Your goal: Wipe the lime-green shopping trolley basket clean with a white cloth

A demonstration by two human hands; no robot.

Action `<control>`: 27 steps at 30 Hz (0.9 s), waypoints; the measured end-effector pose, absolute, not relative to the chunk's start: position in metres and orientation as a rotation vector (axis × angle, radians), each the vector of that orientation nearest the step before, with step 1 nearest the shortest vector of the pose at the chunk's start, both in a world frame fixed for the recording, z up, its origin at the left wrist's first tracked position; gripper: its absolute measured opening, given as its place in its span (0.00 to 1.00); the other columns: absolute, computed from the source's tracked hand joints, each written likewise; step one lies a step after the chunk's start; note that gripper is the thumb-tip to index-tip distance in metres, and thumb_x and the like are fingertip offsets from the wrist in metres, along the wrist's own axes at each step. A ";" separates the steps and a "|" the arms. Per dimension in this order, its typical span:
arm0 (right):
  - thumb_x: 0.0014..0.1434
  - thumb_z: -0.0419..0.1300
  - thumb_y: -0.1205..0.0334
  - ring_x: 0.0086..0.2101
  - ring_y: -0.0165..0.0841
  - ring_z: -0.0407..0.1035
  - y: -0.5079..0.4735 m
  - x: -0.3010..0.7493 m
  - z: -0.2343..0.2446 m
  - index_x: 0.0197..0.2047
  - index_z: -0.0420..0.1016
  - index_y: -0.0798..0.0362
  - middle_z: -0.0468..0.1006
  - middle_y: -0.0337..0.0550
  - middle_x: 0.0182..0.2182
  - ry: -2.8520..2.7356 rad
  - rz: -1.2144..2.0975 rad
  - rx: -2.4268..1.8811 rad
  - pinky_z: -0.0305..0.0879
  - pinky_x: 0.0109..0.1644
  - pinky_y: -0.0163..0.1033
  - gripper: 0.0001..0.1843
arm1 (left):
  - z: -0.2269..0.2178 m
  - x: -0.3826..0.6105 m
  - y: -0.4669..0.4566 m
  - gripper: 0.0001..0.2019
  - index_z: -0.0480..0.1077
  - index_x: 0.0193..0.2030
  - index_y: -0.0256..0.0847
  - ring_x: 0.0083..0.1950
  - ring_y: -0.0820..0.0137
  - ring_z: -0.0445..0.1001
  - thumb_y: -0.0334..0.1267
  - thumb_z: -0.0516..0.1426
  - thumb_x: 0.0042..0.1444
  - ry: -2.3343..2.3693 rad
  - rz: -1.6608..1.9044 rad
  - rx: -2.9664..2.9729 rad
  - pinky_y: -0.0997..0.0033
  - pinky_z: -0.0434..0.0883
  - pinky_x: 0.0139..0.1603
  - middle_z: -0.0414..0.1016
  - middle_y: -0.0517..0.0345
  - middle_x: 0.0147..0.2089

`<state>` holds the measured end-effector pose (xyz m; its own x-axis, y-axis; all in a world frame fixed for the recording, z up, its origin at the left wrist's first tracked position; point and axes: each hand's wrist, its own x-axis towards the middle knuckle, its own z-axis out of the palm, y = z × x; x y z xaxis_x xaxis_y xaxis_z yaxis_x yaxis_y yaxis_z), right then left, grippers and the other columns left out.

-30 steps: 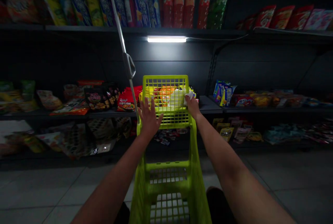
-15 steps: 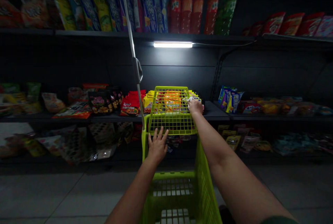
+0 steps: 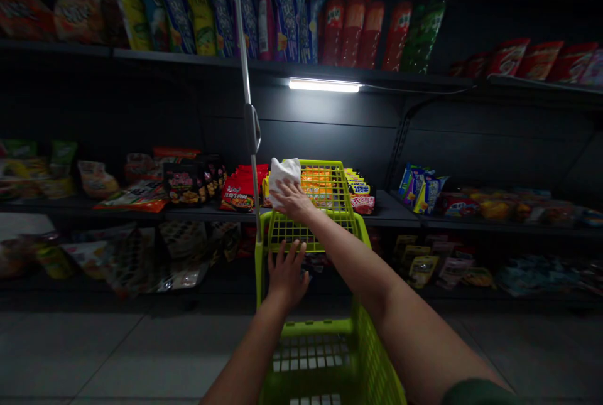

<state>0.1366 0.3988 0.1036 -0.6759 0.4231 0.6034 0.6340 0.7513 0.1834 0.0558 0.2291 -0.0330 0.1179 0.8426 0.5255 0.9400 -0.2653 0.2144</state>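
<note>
A yellow-green plastic shopping cart (image 3: 381, 342) stands in front of me, with a gridded flap (image 3: 336, 190) at its far end. My right hand (image 3: 294, 199) holds a white cloth (image 3: 285, 171) against the flap's upper left part, fingers pressed over it. The cloth covers some of the grid there. Lower down, my left hand (image 3: 286, 276) has its fingers spread at the flap's bottom edge, the fingertips overlapping the grid. It holds nothing.
A thin metal pole (image 3: 245, 72) rises at the cart's left corner. Behind the cart, a middle shelf (image 3: 396, 207) carries snack packets (image 3: 240, 188). Bottles (image 3: 353, 22) stand on the upper shelf, with a lit tube lamp (image 3: 324, 85) under it.
My right hand has moved the white cloth from the flap's right edge across to its upper left. My left hand stays at the bottom edge, fingers still spread. The view has shifted slightly.
</note>
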 end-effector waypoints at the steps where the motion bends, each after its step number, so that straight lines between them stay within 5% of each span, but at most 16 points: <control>1: 0.67 0.60 0.51 0.71 0.49 0.46 0.406 0.127 0.103 0.68 0.67 0.45 0.58 0.44 0.72 -2.457 -0.530 -0.777 0.40 0.73 0.59 0.27 | -0.033 0.055 0.230 0.34 0.61 0.72 0.50 0.77 0.45 0.48 0.38 0.57 0.57 -1.799 -0.850 -2.214 0.30 0.48 0.72 0.59 0.55 0.75; 7: 0.69 0.51 0.68 0.61 0.42 0.62 0.442 0.182 0.140 0.66 0.70 0.46 0.66 0.48 0.67 -2.360 -0.615 -1.091 0.56 0.67 0.48 0.25 | -0.033 0.049 0.233 0.34 0.60 0.72 0.52 0.76 0.47 0.50 0.39 0.56 0.58 -1.816 -0.862 -2.234 0.28 0.46 0.72 0.59 0.56 0.75; 11: 0.67 0.55 0.67 0.53 0.42 0.66 0.440 0.258 0.155 0.60 0.76 0.51 0.75 0.55 0.56 -2.130 -0.554 -1.393 0.59 0.62 0.46 0.21 | -0.031 0.050 0.236 0.33 0.59 0.72 0.53 0.77 0.48 0.49 0.39 0.56 0.58 -1.824 -0.887 -2.243 0.27 0.43 0.72 0.60 0.57 0.75; 14: 0.66 0.59 0.60 0.55 0.48 0.64 0.433 0.273 0.151 0.57 0.78 0.55 0.75 0.60 0.52 -1.891 -0.544 -1.525 0.56 0.62 0.52 0.19 | -0.031 0.056 0.237 0.35 0.59 0.72 0.54 0.77 0.49 0.49 0.38 0.56 0.57 -1.831 -0.901 -2.248 0.27 0.42 0.72 0.59 0.57 0.75; 18: 0.66 0.59 0.54 0.62 0.51 0.56 0.429 0.202 0.130 0.54 0.78 0.49 0.71 0.52 0.61 -1.900 -0.479 -1.309 0.47 0.67 0.60 0.17 | -0.032 0.063 0.239 0.35 0.60 0.72 0.54 0.77 0.48 0.48 0.37 0.56 0.55 -1.830 -0.888 -2.253 0.27 0.45 0.71 0.59 0.58 0.75; 23: 0.66 0.60 0.57 0.65 0.44 0.56 0.410 0.116 0.093 0.53 0.77 0.46 0.71 0.43 0.63 -2.389 -0.422 -0.808 0.45 0.71 0.57 0.13 | -0.032 0.059 0.241 0.35 0.61 0.71 0.55 0.77 0.48 0.50 0.36 0.56 0.55 -1.856 -0.859 -2.249 0.27 0.46 0.71 0.59 0.59 0.75; 27: 0.67 0.57 0.65 0.59 0.41 0.63 0.391 0.180 0.088 0.54 0.77 0.43 0.77 0.44 0.55 -2.412 -0.563 -0.899 0.40 0.72 0.52 0.15 | -0.033 0.050 0.239 0.35 0.60 0.72 0.56 0.77 0.50 0.50 0.33 0.55 0.56 -1.815 -0.846 -2.268 0.27 0.42 0.72 0.59 0.57 0.75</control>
<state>0.1804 0.3909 0.0883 -0.6563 0.4817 0.5808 0.6890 0.6963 0.2010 0.0504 0.2395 -0.0331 0.1268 0.8641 0.4871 0.9288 -0.2758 0.2474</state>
